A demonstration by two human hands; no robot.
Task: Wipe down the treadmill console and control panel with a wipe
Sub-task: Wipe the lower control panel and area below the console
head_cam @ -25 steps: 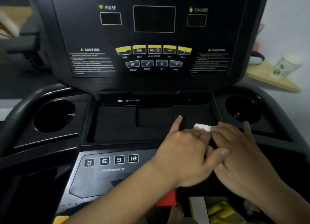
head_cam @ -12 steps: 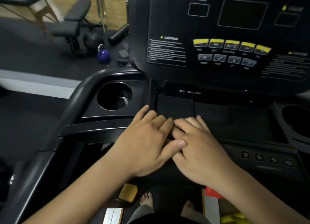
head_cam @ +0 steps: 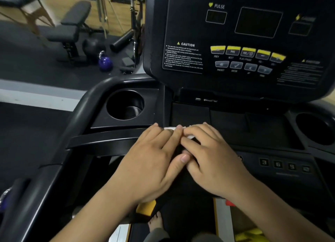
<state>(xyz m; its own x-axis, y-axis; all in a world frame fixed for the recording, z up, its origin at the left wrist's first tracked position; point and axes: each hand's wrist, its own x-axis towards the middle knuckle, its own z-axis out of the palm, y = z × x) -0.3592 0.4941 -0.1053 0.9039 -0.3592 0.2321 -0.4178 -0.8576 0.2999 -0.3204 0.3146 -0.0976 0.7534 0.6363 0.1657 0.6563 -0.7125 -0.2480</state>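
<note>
Hands [head_cam: 181, 162] unmoved (wipe [head_cam: 189, 136] now showing)

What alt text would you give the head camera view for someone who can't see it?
Two bare hands, left hand and right hand, press side by side on a white wipe at the front edge of a black treadmill console's tray. Above is the control panel with yellow buttons; an empty cup holder sits to the left.

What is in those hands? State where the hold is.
A white wipe, pressed flat under the fingers of both the left hand and right hand against the tray edge; only its far edge shows.
</note>
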